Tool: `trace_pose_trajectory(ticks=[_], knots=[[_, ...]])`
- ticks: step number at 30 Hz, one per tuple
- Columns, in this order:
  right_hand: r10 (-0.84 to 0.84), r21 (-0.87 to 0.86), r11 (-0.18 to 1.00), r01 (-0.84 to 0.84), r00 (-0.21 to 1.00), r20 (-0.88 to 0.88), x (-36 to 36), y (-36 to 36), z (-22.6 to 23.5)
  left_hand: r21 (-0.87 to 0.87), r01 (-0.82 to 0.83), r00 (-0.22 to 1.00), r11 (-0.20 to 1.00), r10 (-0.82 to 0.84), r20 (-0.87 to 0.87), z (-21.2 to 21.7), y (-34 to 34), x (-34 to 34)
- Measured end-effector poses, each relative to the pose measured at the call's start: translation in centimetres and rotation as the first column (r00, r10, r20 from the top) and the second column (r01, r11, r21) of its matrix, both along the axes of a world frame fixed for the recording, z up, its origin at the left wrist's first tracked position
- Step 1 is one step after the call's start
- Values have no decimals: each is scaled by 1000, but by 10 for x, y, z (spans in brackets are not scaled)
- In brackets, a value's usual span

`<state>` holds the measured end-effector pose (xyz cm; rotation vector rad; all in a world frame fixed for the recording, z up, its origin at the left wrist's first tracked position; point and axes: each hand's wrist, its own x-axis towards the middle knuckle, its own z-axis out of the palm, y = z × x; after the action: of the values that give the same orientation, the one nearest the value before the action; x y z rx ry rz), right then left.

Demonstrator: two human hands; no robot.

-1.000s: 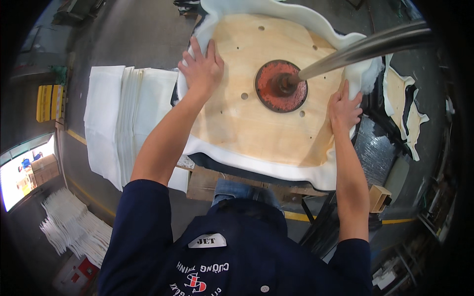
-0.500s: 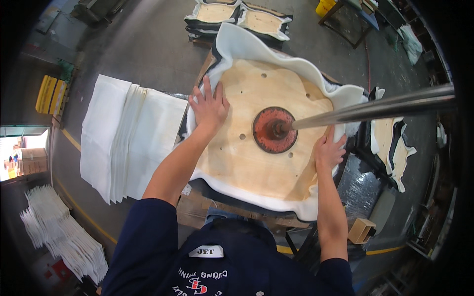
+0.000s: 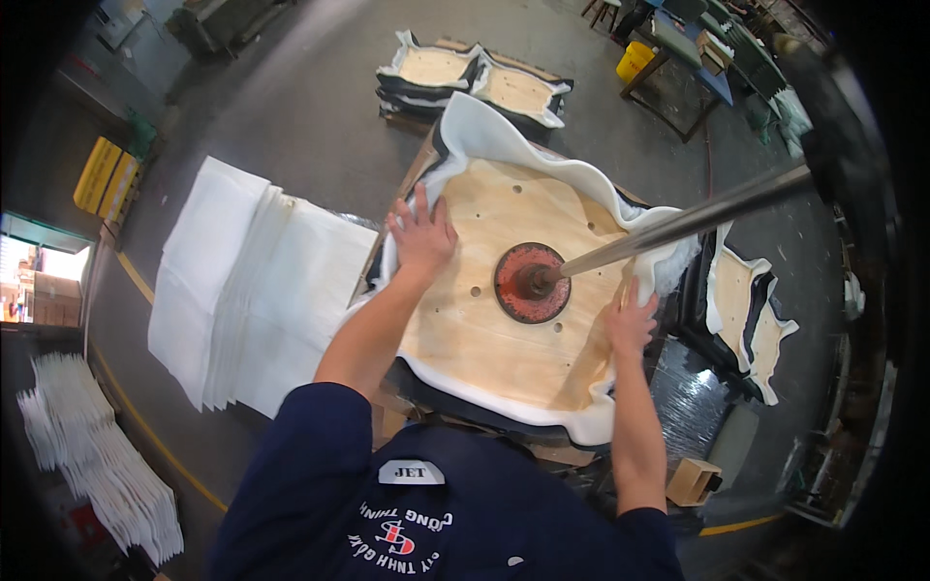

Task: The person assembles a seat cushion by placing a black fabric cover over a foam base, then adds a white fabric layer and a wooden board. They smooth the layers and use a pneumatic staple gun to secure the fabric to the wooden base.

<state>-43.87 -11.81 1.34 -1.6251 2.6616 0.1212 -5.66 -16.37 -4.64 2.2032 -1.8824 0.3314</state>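
A pale plywood board (image 3: 484, 320) lies on a sheet of white foam padding (image 3: 504, 136) whose edges curl up around it. A red round disc (image 3: 531, 283) presses on the board's middle, at the end of a slanted metal rod (image 3: 697, 221). My left hand (image 3: 422, 235) lies flat, fingers spread, on the board's left edge where the foam folds up. My right hand (image 3: 632, 320) rests on the board's right edge, fingers against the foam.
A stack of white foam sheets (image 3: 252, 290) lies on the floor to the left. More padded boards (image 3: 475, 82) sit at the back, another (image 3: 751, 320) to the right. White pieces (image 3: 97, 474), a small wooden box (image 3: 693, 479), a yellow bin (image 3: 635, 60).
The view has shifted, so the board sits lower and more central. My left hand has moved along the board's left edge; my right hand stays at the right edge.
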Motion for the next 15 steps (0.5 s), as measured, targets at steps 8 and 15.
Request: trace_pose_trajectory(ticks=[8, 15], knots=[[-307, 117, 877, 466, 357, 882, -103, 182, 36, 37, 128, 484, 991, -30, -874, 87, 98, 86], [8, -273, 898, 345, 609, 793, -67, 261, -7, 444, 83, 42, 892, 442, -896, 70, 200, 138]])
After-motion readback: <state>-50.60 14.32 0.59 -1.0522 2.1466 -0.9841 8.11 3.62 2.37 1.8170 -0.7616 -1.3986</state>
